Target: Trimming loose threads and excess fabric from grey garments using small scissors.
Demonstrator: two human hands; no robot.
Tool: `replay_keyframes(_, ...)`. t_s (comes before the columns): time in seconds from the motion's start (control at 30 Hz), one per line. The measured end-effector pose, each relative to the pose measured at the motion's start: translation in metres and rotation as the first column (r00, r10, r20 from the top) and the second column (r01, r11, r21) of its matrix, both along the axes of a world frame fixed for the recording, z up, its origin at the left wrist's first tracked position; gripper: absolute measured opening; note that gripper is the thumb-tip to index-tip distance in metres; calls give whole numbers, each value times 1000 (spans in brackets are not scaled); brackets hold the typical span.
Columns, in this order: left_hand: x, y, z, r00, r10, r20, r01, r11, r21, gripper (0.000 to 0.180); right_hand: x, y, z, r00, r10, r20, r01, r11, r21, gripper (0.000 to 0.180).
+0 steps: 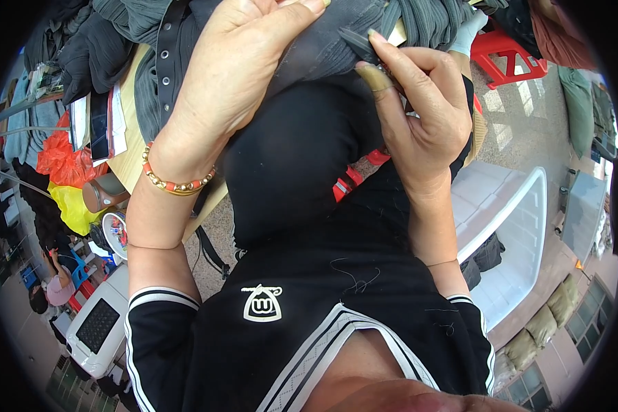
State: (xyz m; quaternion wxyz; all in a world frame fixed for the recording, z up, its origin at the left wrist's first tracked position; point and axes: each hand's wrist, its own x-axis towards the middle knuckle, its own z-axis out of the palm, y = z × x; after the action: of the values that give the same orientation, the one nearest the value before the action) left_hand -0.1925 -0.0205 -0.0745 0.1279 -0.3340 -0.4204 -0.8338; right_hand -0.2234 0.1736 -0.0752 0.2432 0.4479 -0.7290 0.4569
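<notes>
The person's left hand (233, 75) is closed in a grip on a fold of dark grey woven cloth (323, 44), holding it taut close to the chest. The right hand (419, 113) is closed around a small dark metal snipping tool (360, 41) whose tip touches the cloth just beside the left fingers. This looks like a thread-trimming step; the next move would call for a short, controlled snip without nicking the weave. Room is tight between the two hands. The pale wooden surface (134, 165), piled with grey buttoned garments (158, 75), ends just left of the forearm; a white plastic tub (522, 233) sits to the right.
</notes>
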Motion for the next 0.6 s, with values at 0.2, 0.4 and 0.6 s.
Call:
replay_keyframes(0.2,12,3,19,1000,-13,24,13,1000,-18,31,2,2,7,996,35,83,-34,999,-12,37)
replay_keyframes(0.4,26,10,40,633,263,728,-188,965,-185,32,-3,4,3,998,41,45,-41,999,-8,38)
replay_keyframes(0.6,8,-1,4,998,1,67,2,999,-51,31,2,2,3,999,-11,48,10,1000,19,40)
